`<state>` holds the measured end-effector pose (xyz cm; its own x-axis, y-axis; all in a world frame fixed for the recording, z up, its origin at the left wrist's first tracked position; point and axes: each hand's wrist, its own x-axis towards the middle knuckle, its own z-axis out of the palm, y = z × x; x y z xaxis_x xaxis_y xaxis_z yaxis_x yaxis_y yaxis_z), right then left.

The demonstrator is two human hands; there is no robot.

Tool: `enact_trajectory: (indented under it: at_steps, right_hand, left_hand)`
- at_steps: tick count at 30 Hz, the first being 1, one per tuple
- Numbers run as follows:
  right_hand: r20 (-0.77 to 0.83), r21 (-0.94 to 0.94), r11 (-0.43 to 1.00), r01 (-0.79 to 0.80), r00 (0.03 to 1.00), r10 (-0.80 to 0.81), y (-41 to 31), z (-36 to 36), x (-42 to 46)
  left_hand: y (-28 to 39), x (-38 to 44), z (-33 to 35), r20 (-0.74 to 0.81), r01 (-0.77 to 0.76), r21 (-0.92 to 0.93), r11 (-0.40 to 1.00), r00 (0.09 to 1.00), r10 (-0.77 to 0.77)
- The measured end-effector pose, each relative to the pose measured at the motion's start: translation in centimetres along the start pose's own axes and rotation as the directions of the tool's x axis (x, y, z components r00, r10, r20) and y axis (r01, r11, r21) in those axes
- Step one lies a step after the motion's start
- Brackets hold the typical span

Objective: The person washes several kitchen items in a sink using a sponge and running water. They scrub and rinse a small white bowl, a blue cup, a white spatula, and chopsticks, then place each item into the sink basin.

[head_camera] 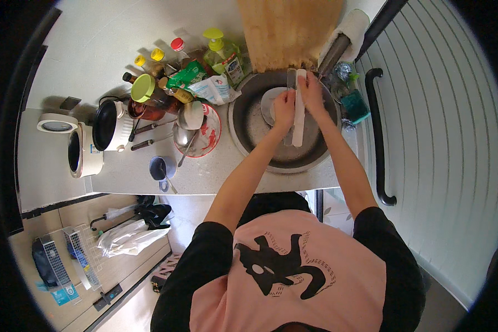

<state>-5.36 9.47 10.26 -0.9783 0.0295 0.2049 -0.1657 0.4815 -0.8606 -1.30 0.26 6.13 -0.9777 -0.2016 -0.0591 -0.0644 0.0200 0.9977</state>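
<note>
Above the round metal sink (249,139), my left hand (284,108) closes around a long, narrow clear plastic piece (291,76). Right beside it runs a long white strip-like piece (299,124), held near its far end by my right hand (312,93). Together they look like the two halves of a slim case, lying side by side; whether they are joined cannot be told. Down in the sink, left of my hands, is a pale round dish (268,103), partly hidden behind my left hand. The faucet (334,54) reaches in from the far right.
A wooden board (290,33) leans behind the sink. Left are a soap pump bottle (222,54), a red-rimmed bowl (211,139) with ladles, a blue mug (170,166) and a white electric pot (122,128). Right are a green scouring sponge (355,106) and a black handle (375,137).
</note>
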Motion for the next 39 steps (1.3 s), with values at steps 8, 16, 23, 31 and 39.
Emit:
enact_trajectory:
  at_steps: [8, 16, 23, 31, 39]
  right_hand:
    - [0.134, 0.417, 0.905, -0.088, 0.99, 0.035, 2.7, -0.4, -3.8]
    - [-0.091, 0.304, 0.948, -0.097, 0.987, 0.13, 3.7, -1.3, -4.1]
    - [0.144, 0.487, 0.812, -0.322, 0.946, 0.289, 2.7, -4.2, -4.5]
    - [0.102, 0.425, 0.885, -0.188, 0.982, 0.159, 4.1, -2.9, -5.3]
    - [0.156, 0.07, 0.986, -0.151, 0.978, 0.139, 1.3, -1.7, -2.1]
  left_hand:
    - [0.7, -0.7, 0.7, -0.036, 0.042, -0.059, 0.997, 0.998, -0.045]
    - [4.6, 0.9, 3.5, 0.052, -0.027, 0.017, 0.999, 0.998, 0.026]
    - [6.1, 2.1, 4.9, 0.126, -0.089, 0.225, 0.97, 0.99, 0.061]
    - [6.0, 1.4, 5.3, -0.104, -0.137, -0.049, 0.989, 0.986, 0.132]
    - [5.9, 2.8, 1.7, -0.143, 0.044, -0.502, 0.864, 0.981, -0.133]
